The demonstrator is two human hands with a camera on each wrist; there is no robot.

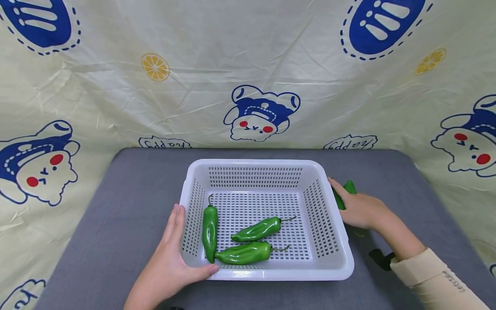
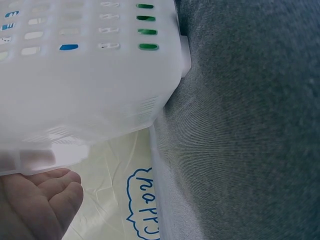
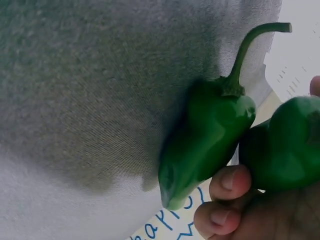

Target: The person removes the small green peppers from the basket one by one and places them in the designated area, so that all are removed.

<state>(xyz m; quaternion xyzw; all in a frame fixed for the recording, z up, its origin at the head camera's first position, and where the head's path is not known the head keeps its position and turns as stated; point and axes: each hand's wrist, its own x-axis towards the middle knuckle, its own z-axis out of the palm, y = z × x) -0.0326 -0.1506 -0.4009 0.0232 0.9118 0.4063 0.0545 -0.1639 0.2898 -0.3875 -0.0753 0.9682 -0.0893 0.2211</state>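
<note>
A white plastic basket [image 1: 267,274] with slotted walls stands on the grey table. Inside lie three green peppers: one upright along the left side [image 1: 210,232], one in the middle [image 1: 257,229] and one by the near wall [image 1: 244,253]. My left hand [image 1: 170,260] rests against the basket's near left corner, fingers straight along the left rim, thumb on the near rim. Just outside the right wall, my right hand [image 1: 362,209] grips a green pepper [image 3: 287,145]. Beside it in the right wrist view, another green pepper [image 3: 210,135] with a curved stem lies on the cloth.
Grey cloth covers the table [image 1: 128,215] on both sides of the basket. A pale curtain [image 1: 193,112] with cartoon prints hangs behind the table. A small black object [image 1: 381,259] shows near the right wrist.
</note>
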